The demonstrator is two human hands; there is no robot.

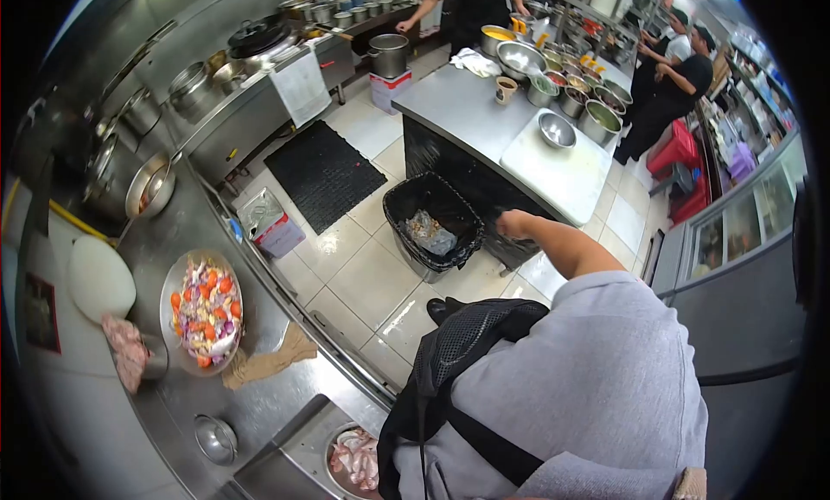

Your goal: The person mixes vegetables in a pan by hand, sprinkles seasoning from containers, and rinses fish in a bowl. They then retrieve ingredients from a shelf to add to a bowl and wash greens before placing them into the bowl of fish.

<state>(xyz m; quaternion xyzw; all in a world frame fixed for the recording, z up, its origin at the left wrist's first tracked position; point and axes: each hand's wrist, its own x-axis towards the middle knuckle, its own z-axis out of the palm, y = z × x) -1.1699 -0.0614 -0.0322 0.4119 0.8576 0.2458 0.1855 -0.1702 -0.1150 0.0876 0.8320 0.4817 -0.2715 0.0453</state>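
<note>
My right hand (515, 225) is stretched out at the end of a bare forearm, beside the steel prep table and just right of a black-lined trash bin (435, 266). Its fingers look curled closed. A small dark smear shows at the fingertips, and what they hold, if anything, I cannot make out. Crumpled clear plastic with food scraps (430, 233) lies inside the bin. My left hand is out of view. The black apron (475, 337) hangs at my front over the grey shirt.
A white cutting board (553, 173) with a steel bowl (557, 131) lies on the prep table (450, 100). Left are a bowl of chopped vegetables (206, 310), brown cloth (270, 356) and raw meat (353, 458). A black mat (324, 176) covers floor tiles. Several people work behind.
</note>
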